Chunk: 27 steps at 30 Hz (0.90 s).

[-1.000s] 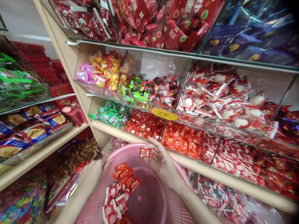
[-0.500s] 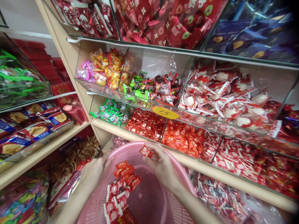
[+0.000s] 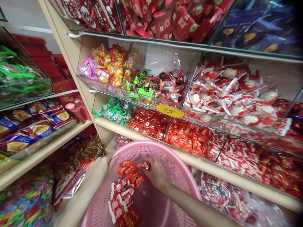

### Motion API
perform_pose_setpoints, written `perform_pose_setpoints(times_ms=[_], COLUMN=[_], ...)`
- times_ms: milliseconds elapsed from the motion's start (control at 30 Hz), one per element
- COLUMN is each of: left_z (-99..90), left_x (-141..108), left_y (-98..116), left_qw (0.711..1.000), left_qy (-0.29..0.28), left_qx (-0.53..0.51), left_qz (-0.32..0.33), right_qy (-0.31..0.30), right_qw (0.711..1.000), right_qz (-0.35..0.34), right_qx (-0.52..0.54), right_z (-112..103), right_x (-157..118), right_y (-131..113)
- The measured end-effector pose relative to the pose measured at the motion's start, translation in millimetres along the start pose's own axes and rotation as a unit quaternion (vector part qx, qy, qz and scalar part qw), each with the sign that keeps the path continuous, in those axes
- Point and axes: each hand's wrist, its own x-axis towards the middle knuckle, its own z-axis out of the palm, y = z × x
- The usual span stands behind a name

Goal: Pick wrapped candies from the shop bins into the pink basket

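A pink plastic basket [image 3: 182, 164] with mesh walls stands below the shelves. My left hand [image 3: 100, 167] is closed on its left rim, fingertips partly hidden. Inside the basket, my right hand [image 3: 156, 173] pinches a small red wrapped candy [image 3: 146, 165] between thumb and fingers. Just left of it lie several orange-red wrapped candies [image 3: 129, 170]. Nearer to me are red-and-white wrapped candies [image 3: 120, 198] in the basket, with darker red ones below them.
Behind the basket, clear bins hold dark red candies [image 3: 150, 123], orange-red candies [image 3: 187, 137] and green-wrapped candies [image 3: 112, 110]. A yellow price tag [image 3: 169, 110] reads 15. A wooden shelf edge [image 3: 208, 165] runs close behind the rim. Bagged sweets [image 3: 220, 195] lie low right.
My right hand has moved down from near the back rim into the basket, carrying the red candy. My left hand stays on the rim. The view has shifted slightly.
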Motion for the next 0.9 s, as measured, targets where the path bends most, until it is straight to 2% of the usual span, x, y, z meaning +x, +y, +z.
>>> perform_pose_setpoints(times_ms=[200,300,433,567,633,700,800,900], left_z=[2.5,4.8,7.7,7.2,6.5,6.4,6.9,6.6], left_x=[1,1,1,2,2,1,0,0], left_y=[-2,-6,-8,-4,-2,-1,-2,-3], left_qw=[1.000,1.000,1.000,1.000,1.000,1.000,1.000,1.000], left_qy=[0.004,-0.001,-0.006,-0.006,-0.002,0.006,0.013,0.017], left_qx=[-0.001,0.002,0.004,0.001,0.003,0.008,0.010,0.004], left_qz=[-0.006,-0.009,-0.010,-0.010,-0.009,-0.010,-0.005,-0.003], right_qy=[0.040,0.035,0.051,0.078,0.084,0.067,0.036,0.020], right_qw=[0.997,0.998,0.998,0.991,0.994,0.996,0.994,0.992], right_qz=[0.034,0.018,-0.040,-0.107,-0.074,-0.007,0.050,0.070], right_qx=[0.057,0.045,0.017,0.022,-0.012,-0.059,-0.091,-0.101], right_z=[28,26,-10,-55,-69,-74,-69,-59], right_x=[13,11,15,54,83,110,135,144], right_y=[6,3,-24,-55,-60,-60,-57,-55])
